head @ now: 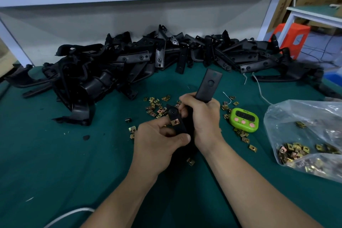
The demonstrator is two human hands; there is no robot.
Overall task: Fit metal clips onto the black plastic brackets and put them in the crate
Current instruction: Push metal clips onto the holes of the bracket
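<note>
Bracket [209, 87] held above table [55, 153] in both hands, right hand [203, 122] curled round its upper arm, left hand [157, 144] pinching the lower arm (clip [175, 122] seated there), loose clips [155, 107] beneath, pile [129, 61] behind.

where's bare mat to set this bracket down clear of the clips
Bare green mat lies left of the left hand, in front of the bracket pile. Crowded: loose clips ring the held bracket; timer and bag fill the right.
</note>
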